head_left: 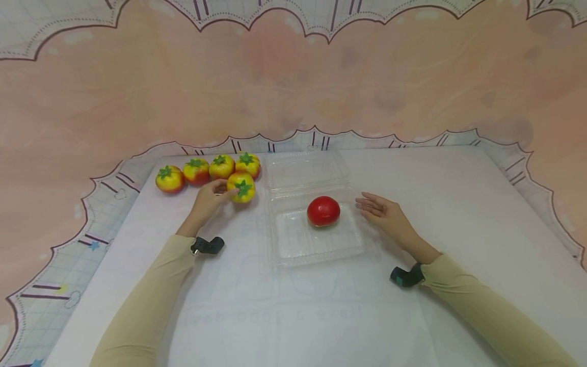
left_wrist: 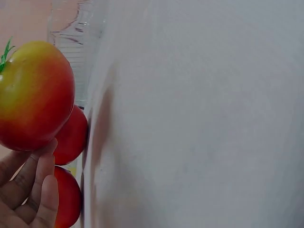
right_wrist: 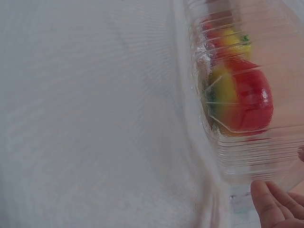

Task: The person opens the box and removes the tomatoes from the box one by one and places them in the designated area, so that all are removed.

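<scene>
My left hand (head_left: pixel 212 198) pinches a yellow-and-red toy tomato (head_left: pixel 241 187) with a green leafy top. In the left wrist view that tomato (left_wrist: pixel 40 97) is held up off the white table. Two other red tomatoes show behind it there. A clear plastic clamshell box (head_left: pixel 316 255) lies with its lid (head_left: pixel 304 171) folded back. Inside its base one tomato (head_left: pixel 323 211) rests with the red side up. My right hand (head_left: pixel 382 211) is beside the box's right edge, fingers nearly straight, holding nothing. The right wrist view shows the fingertips (right_wrist: pixel 259 190) close to the box wall.
Several yellow-and-red tomatoes (head_left: pixel 196 171) stand in a row at the back left of the white table (head_left: pixel 321 331), left of the lid. A patterned peach-coloured cloth (head_left: pixel 293 86) covers the area behind the table. Each wrist carries a small black camera (head_left: pixel 208 245).
</scene>
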A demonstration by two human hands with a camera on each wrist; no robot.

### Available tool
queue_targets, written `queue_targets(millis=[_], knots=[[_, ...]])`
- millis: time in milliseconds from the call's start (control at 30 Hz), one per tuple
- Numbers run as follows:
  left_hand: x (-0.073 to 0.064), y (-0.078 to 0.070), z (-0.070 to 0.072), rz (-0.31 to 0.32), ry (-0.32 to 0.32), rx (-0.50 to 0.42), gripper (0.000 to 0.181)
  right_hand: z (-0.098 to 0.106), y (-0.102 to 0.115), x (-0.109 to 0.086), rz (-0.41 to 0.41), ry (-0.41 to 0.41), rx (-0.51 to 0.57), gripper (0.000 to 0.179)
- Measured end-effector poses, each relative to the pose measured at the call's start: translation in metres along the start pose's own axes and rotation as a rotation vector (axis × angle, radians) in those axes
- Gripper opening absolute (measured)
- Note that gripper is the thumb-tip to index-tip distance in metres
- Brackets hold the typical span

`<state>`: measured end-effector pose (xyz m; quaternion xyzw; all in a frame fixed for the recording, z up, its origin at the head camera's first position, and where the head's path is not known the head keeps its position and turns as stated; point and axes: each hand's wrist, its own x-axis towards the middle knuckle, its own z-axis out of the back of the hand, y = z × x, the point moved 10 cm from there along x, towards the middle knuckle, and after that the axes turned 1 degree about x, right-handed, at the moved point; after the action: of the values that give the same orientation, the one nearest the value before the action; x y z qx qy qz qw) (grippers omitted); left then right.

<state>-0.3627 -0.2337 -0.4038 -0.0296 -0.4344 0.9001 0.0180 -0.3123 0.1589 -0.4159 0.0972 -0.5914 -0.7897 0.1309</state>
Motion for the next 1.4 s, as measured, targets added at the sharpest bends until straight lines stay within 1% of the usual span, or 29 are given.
queue_targets(millis=[167,333,600,867,1033,1167,1400], knots=[[0.003,0.005,-0.005,0.005,0.03,0.017,0.061,0.0,0.0,0.0,0.0,-0.001,-0.006,0.056],[0.007,0.008,-0.009,0.025,0.063,0.025,0.061,0.0,0.0,0.0,-0.003,-0.002,0.0,0.056],[0.009,0.011,-0.012,0.049,0.102,0.076,0.066,-0.001,0.0,0.0,-0.006,0.0,-0.002,0.056],[0.012,0.015,-0.013,0.076,0.131,0.065,0.067,-0.001,0.001,0.0,-0.004,0.002,0.005,0.056],[0.013,0.014,-0.012,0.086,0.138,0.081,0.068,0.0,0.0,0.0,-0.007,0.005,0.015,0.056],[0.015,0.015,-0.012,0.092,0.139,0.095,0.067,0.0,0.0,0.0,-0.014,0.003,0.002,0.056],[0.019,0.013,-0.012,0.083,0.137,0.1,0.066,0.001,-0.001,0.0,-0.029,-0.001,-0.009,0.056]])
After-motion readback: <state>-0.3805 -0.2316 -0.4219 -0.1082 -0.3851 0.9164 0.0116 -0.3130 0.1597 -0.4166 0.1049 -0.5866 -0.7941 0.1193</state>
